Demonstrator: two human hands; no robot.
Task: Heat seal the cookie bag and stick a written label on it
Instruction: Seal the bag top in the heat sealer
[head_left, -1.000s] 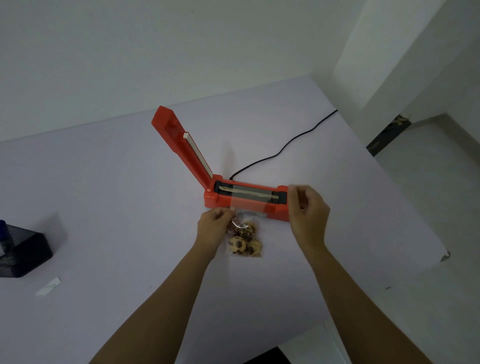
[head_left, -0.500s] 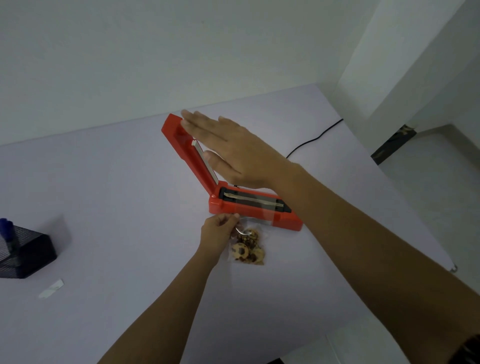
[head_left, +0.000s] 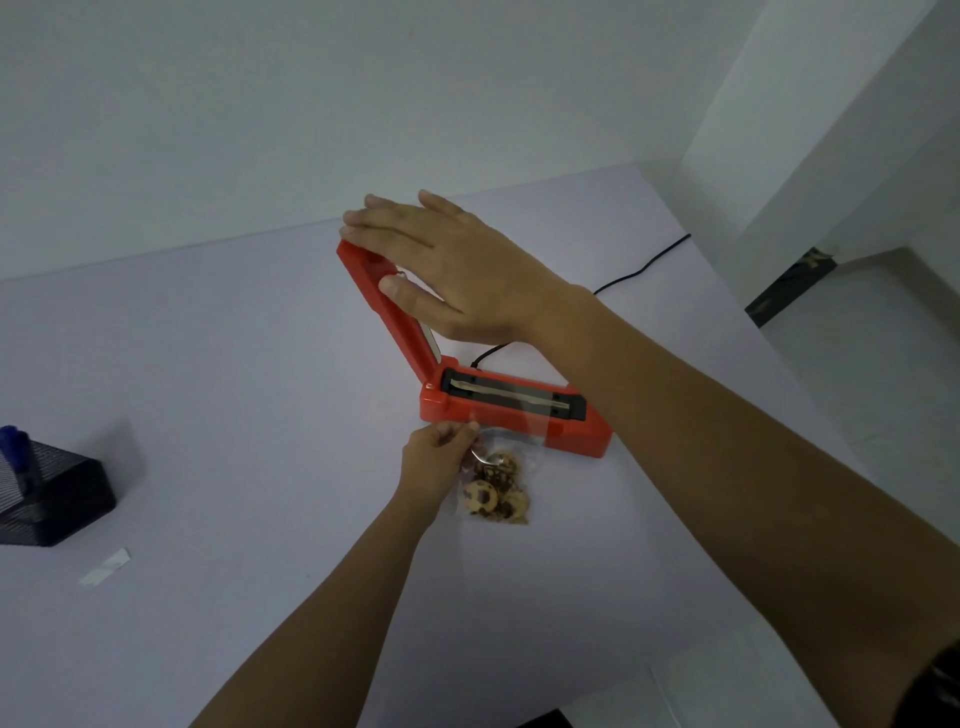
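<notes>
An orange-red heat sealer (head_left: 519, 423) sits mid-table with its lid (head_left: 387, 306) raised at an angle. A clear cookie bag (head_left: 496, 491) lies in front of it, and the bag's open top rests across the black sealing strip (head_left: 514, 395). My left hand (head_left: 439, 460) pinches the bag's left top edge against the sealer base. My right hand (head_left: 447, 265) lies flat, fingers extended, on the top end of the raised lid, thumb against its inner face.
A black power cord (head_left: 644, 267) runs from the sealer toward the table's far right edge. A black mesh pen holder (head_left: 52, 499) with a blue marker (head_left: 15, 441) stands at the left. A white label strip (head_left: 104, 567) lies in front of it.
My right hand left the bag's right top edge, rose to the raised lid and now rests on its top end. The left hand kept its pinch on the bag.
</notes>
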